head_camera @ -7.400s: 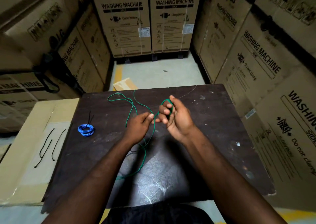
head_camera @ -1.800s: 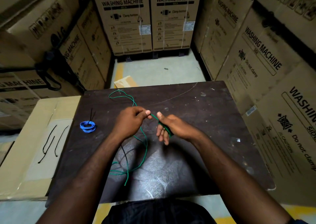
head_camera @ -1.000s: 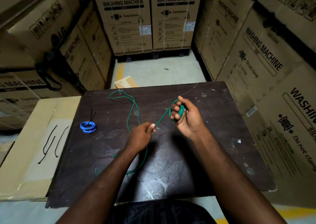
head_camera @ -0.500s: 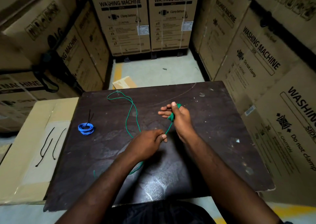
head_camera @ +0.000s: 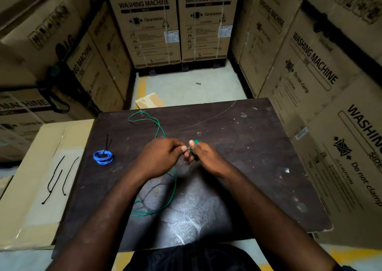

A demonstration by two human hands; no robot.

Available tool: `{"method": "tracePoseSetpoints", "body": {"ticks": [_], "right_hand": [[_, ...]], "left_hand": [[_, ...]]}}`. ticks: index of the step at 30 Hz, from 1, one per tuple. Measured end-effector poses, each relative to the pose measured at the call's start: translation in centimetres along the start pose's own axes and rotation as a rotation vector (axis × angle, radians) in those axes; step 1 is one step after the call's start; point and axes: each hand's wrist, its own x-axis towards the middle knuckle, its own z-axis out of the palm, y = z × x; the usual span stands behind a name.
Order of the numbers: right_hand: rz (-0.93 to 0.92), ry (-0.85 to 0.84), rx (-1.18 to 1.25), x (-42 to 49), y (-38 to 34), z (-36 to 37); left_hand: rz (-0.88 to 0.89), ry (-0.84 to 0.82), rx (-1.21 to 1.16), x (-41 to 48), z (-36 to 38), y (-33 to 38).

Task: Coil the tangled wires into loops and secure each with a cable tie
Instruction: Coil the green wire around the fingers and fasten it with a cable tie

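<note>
While our hands meet over the middle of the dark table, our left hand has its fingers curled and pinches the green wire between thumb and forefinger, just beside our right hand. The right hand is closed round a small bundle of green loops, with the thumb pressed on top; we cannot count the turns inside the fist. From the left hand one stretch of the green wire runs away to the far left of the table and bends back in an open curve there. Another stretch drops under the left wrist and sweeps round on the near part of the table, where it ends in loose bends.

To the left of our hands, well apart from them, a blue wire lies on the table, coiled into a tight ring, and a black cable tie sticks up from its far side. Left of the table a flat cardboard box carries three loose black ties. Tall washing machine cartons stand on the left, on the right and on the far side
</note>
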Motion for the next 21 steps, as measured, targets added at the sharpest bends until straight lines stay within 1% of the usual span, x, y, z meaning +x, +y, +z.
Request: {"method": "tracePoseSetpoints", "body": {"ticks": [3, 6, 9, 13, 15, 18, 21], "right_hand": [[0.108, -0.123, 0.007, -0.3, -0.3, 0.1], [0.145, -0.213, 0.036, -0.9, -1.1, 0.2], [0.140, -0.229, 0.087, -1.2, -1.7, 0.6], [0.144, -0.267, 0.152, -1.7, -2.8, 0.8], [0.153, -0.257, 0.196, -2.0, -3.5, 0.8], [0.147, -0.199, 0.270, -2.0, -4.5, 0.6], [0.113, -0.132, 0.330, -1.9, -5.3, 0.2]], "left_hand": [[-0.039, 0.029, -0.039, 0.4, -1.0, -0.4], [-0.117, 0.094, -0.074, 1.2, -1.6, -1.3], [-0.181, 0.106, -0.097, 2.1, -1.0, -2.9], [-0.257, 0.059, -0.197, 2.4, 1.8, -4.7], [-0.262, 0.042, -0.246, 2.4, 2.8, -4.6], [-0.237, 0.000, -0.326, 2.3, 4.2, -3.8], [-0.217, -0.008, -0.513, 1.8, 5.5, -3.3]]}}
